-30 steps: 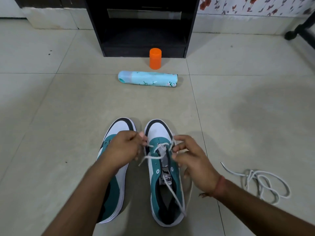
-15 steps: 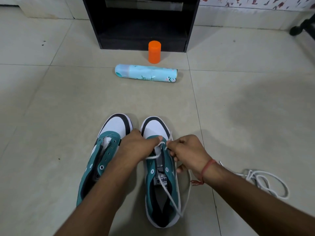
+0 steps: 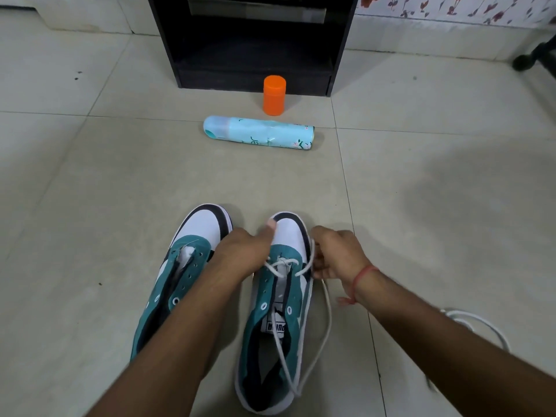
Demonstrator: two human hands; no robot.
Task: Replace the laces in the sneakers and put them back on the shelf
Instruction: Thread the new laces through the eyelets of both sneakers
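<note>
Two teal-and-white sneakers stand side by side on the floor, toes pointing away. The left sneaker [image 3: 192,236] has bare eyelets. The right sneaker [image 3: 276,299] carries a white lace [image 3: 285,356] through its front eyelets, its loose ends trailing back over the tongue and down the right side. My left hand [image 3: 240,254] grips the front of the right sneaker, thumb on its white toe. My right hand [image 3: 334,254] pinches the lace at the shoe's right edge. A second white lace [image 3: 478,323] lies coiled on the floor to the right.
A black shelf unit [image 3: 252,40] stands at the back. In front of it stands an orange container [image 3: 274,94], and a light-blue spray can [image 3: 258,133] lies on its side. A dark furniture leg [image 3: 532,55] shows at the far right.
My left hand has shifted from pinching the lace onto the right sneaker's toe area. My right hand drew the lace toward the shoe's right edge. The view tilted down slightly.
</note>
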